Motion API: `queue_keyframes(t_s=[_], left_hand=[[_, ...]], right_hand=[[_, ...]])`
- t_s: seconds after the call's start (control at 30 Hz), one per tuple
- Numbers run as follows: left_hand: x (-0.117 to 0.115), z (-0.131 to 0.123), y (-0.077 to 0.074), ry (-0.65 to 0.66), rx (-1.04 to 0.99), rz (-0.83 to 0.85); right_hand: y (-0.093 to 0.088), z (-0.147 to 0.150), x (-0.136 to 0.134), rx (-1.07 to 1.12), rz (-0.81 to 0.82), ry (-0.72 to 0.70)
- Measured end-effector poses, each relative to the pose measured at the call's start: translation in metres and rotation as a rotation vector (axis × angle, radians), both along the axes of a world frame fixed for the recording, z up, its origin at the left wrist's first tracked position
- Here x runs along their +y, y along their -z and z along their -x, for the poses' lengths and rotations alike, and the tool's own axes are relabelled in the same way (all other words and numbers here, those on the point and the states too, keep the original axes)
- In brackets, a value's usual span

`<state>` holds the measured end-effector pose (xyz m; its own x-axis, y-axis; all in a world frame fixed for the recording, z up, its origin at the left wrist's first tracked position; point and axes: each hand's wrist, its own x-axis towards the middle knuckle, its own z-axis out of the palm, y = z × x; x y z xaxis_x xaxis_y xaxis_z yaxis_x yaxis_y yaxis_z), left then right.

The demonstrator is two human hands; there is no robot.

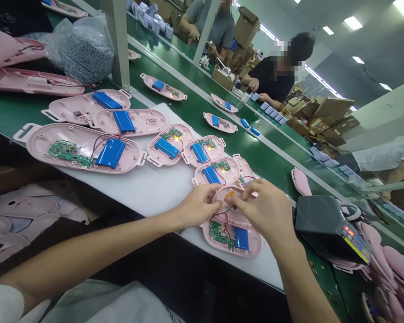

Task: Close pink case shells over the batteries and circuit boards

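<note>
I've got the left hand [197,206] and right hand [264,211] both gripping a pink plastic shell [230,215] beside its yellow tape [229,194]; it rests on a second shell [254,249], above its blue battery [241,238] and green circuit board [220,235].

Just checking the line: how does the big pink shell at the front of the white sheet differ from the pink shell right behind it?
The front pink shell holds a green circuit board, while the pink shell behind it shows no board. Red wires run across the front shell; none show in the shell behind. They share a pink plastic body, lie open side up, and each holds a blue battery.
</note>
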<state>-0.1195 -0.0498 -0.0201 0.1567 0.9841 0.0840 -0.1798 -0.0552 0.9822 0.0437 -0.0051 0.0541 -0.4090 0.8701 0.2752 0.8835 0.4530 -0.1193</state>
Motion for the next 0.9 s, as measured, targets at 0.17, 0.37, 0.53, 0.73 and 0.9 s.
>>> queue_keyframes(t_s=[0.17,0.37,0.53,0.73,0.9], left_hand=[[-0.003,0.003,-0.007,-0.104,0.169,-0.071],[-0.008,0.006,-0.004,0.074,0.312,-0.289],[-0.013,0.033,-0.041,0.606,0.747,-0.530],[0.106,0.052,-0.111,0.288,0.979,-0.412],[0.269,0.044,-0.111,-0.122,1.093,-0.204]], right_hand=[[-0.006,-0.011,0.005,0.128,0.146,-0.051],[0.011,-0.033,-0.042,0.168,-0.226,-0.356],[0.056,-0.052,-0.061,0.002,-0.168,-0.418],[0.066,-0.080,-0.037,-0.020,0.128,-0.339],[0.018,-0.111,0.043,0.156,-0.087,0.035]])
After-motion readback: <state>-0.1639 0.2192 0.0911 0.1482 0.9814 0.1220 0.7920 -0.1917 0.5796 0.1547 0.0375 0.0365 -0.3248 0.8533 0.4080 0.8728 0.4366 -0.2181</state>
